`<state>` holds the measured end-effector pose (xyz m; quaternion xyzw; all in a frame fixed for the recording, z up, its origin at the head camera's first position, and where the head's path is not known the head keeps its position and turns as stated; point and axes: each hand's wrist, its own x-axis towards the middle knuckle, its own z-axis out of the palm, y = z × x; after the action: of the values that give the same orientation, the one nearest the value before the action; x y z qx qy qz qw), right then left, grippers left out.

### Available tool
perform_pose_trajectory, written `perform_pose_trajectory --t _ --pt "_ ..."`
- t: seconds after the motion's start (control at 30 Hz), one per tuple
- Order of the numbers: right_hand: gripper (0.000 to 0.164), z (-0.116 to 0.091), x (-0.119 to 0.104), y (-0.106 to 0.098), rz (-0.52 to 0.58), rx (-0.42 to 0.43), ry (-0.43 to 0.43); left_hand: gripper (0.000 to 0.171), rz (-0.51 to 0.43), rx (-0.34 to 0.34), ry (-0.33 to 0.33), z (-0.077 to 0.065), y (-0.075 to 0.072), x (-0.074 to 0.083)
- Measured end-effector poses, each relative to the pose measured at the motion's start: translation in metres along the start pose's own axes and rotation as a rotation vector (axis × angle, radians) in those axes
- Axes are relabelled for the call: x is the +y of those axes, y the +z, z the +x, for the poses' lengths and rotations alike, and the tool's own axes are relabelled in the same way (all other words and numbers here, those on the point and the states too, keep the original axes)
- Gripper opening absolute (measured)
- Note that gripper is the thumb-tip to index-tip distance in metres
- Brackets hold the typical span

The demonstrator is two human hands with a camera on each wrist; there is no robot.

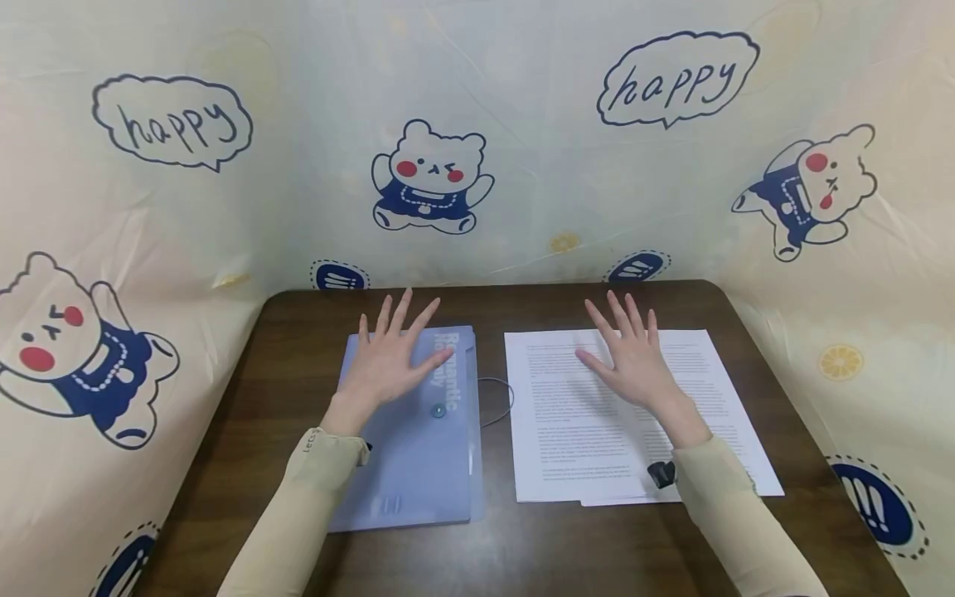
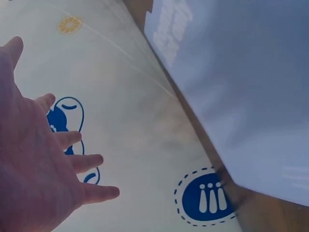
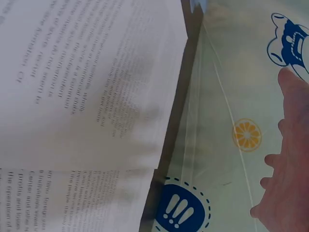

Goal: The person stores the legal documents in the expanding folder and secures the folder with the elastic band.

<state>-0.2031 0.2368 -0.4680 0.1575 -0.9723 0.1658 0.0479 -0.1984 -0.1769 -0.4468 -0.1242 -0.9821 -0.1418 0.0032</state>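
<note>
On the left of the table lies a blue translucent document folder (image 1: 418,464) with pale lettering and a round button; a thin elastic loop (image 1: 511,398) sticks out from its right side. My left hand (image 1: 390,358) is over the folder's upper part, fingers spread and straight, holding nothing. Printed paper sheets (image 1: 567,414) lie to the right, slightly offset from one another at the lower edge. Above them my right hand (image 1: 632,358) has its fingers spread, also holding nothing. Both wrist views show the hands' fingers extended, with the folder (image 2: 241,96) and the sheets (image 3: 87,140) beside them.
The dark brown wooden table (image 1: 537,551) has rounded far corners. A pale curtain (image 1: 552,191) printed with bears, "happy" bubbles and orange slices surrounds its back and sides. Long light sleeves cover both forearms, and a small black object (image 1: 661,474) shows at the right cuff.
</note>
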Motion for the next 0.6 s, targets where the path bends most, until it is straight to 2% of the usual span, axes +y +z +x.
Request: perform_pose_trajectory --t 0.3,0.6 --pt "0.09 -0.012 -0.006 0.023 -0.009 -0.055 -0.04 0.091 -0.015 -0.062 -0.011 -0.001 0.026 -0.005" --pt "0.089 -0.023 -0.014 0.043 -0.005 -0.1 -0.076 0.09 -0.032 -0.101 -0.013 -0.001 0.036 -0.004"
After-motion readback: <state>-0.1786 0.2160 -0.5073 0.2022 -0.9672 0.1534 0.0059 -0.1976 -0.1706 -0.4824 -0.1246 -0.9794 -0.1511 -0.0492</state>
